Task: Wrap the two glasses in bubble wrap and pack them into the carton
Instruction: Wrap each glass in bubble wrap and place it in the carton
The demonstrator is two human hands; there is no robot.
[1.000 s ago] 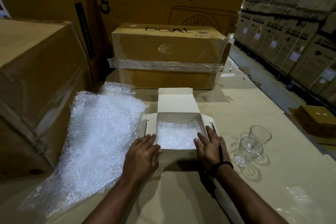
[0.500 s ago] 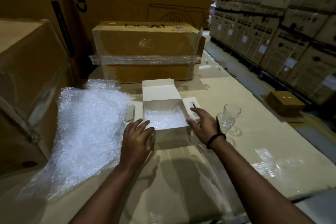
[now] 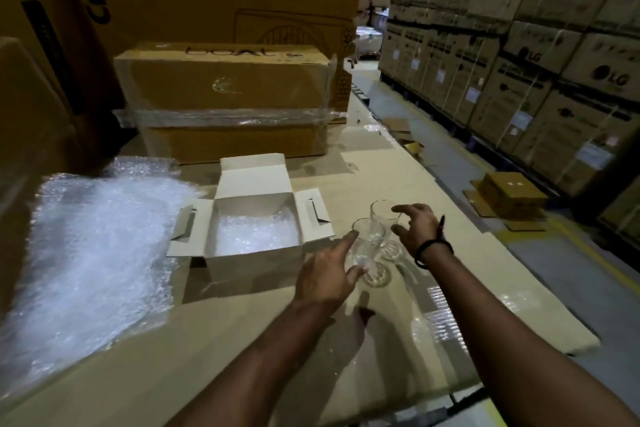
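Observation:
Two clear glasses stand upright, close together, right of the open white carton (image 3: 252,265). My left hand (image 3: 323,276) reaches the near glass (image 3: 369,246); its straight index finger touches the rim and the thumb lies by the lower wall. My right hand (image 3: 417,229) hovers with spread fingers at the right side of the far glass (image 3: 381,217), not closed on it. A piece of bubble wrap (image 3: 256,234) lines the carton's bottom. A large bubble wrap sheet (image 3: 93,253) lies to the carton's left.
A taped brown box (image 3: 225,97) stands behind the carton, with bigger cartons behind and at the left. The cardboard-covered table (image 3: 433,288) ends at the right. Beyond are an aisle, a small brown box (image 3: 512,194) on the floor and stacked cartons (image 3: 519,62).
Both hands left the carton's front and moved right to the two glasses. The view has swung right as well.

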